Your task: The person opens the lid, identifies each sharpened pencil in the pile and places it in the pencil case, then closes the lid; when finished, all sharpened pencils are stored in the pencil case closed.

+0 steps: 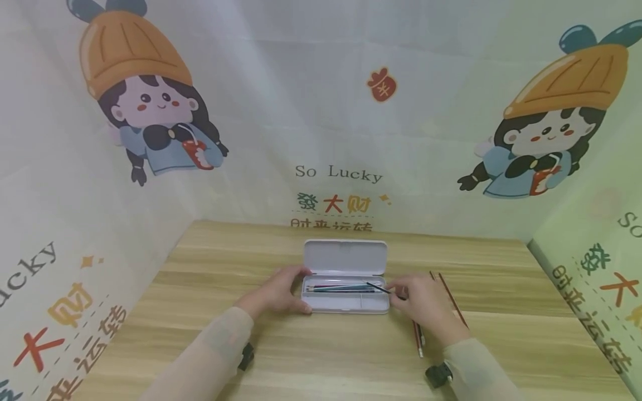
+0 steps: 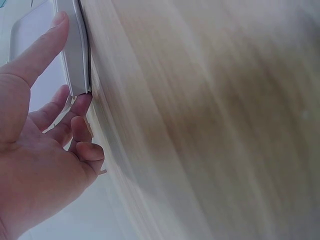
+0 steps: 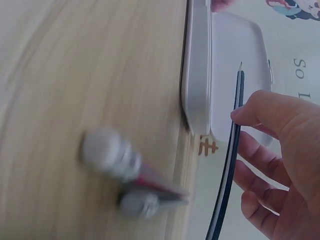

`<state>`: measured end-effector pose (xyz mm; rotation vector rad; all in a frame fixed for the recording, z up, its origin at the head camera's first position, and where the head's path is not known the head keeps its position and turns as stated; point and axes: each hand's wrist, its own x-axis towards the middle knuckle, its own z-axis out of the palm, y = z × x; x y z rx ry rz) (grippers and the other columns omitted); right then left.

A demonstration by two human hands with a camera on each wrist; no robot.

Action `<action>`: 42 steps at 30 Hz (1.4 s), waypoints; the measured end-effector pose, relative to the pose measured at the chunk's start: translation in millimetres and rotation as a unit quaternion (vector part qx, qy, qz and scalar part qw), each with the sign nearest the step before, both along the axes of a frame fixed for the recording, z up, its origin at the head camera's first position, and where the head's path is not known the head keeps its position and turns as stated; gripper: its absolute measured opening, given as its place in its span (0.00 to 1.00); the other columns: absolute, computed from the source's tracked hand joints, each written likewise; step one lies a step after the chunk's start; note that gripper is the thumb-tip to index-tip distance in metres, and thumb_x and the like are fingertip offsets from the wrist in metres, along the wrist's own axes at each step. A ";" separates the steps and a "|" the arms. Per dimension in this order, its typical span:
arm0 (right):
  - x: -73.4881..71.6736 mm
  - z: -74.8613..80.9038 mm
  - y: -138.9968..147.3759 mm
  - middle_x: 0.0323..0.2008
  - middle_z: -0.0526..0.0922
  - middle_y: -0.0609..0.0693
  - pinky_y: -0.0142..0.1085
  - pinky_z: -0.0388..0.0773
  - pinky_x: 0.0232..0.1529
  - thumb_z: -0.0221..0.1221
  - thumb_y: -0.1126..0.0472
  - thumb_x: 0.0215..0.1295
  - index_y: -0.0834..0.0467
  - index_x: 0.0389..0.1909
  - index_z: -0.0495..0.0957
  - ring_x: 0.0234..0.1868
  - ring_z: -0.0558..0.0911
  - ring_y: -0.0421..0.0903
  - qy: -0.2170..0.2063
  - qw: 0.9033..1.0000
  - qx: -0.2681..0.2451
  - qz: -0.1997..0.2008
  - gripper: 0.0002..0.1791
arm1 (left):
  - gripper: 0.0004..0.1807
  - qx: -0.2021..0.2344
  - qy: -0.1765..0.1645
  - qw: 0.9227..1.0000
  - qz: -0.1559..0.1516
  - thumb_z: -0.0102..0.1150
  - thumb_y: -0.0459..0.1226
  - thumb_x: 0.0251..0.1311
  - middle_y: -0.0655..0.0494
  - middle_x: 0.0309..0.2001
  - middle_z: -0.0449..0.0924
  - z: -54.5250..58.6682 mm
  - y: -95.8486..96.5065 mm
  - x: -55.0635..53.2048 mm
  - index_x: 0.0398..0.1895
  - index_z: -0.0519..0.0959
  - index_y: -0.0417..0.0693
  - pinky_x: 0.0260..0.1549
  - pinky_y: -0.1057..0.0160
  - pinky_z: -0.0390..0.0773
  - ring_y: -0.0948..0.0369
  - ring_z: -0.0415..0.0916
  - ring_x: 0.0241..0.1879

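An open white pencil case (image 1: 331,303) lies on the table, its lid (image 1: 346,257) raised at the back. Several pencils (image 1: 336,288) lie lengthwise in its rear compartment. My left hand (image 1: 276,291) holds the case's left end, thumb near the front corner and fingers toward the back. Between thumb and fingers, my right hand (image 1: 426,303) pinches a dark striped pencil (image 3: 228,170). Its sharpened tip points left, over the right part of the case in the head view. The pencil's rear end is hidden by the hand there.
On the wooden table (image 1: 281,356), pencils with white ends (image 1: 420,350) lie beneath and in front of the right hand. Red-and-black pencils (image 1: 453,302) lie to its right. A printed cloth (image 1: 261,133) surrounds the table at the back and sides.
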<state>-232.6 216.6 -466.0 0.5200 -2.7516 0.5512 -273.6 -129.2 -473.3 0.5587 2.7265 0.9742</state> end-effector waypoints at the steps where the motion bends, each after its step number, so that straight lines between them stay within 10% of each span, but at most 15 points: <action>1: -1.6 0.0 -2.5 0.27 0.83 0.39 0.27 0.67 0.20 0.71 0.61 0.55 0.47 0.39 0.90 0.23 0.71 0.32 0.003 1.000 0.001 0.004 0.10 | 0.46 0.001 0.001 1.000 0.001 0.85 0.44 0.41 0.44 0.68 0.74 0.2 0.4 -0.7 0.67 0.73 0.46 0.75 0.43 0.64 0.45 0.66 0.71; 42: -47.4 7.9 -92.0 0.36 0.88 0.43 0.40 0.82 0.43 0.71 0.61 0.61 0.48 0.39 0.92 0.38 0.84 0.42 -0.038 0.988 0.085 0.125 0.07 | 0.46 0.001 0.005 1.000 -0.003 0.85 0.45 0.41 0.45 0.68 0.74 -2.8 -1.5 -2.1 0.66 0.73 0.47 0.75 0.42 0.63 0.45 0.67 0.70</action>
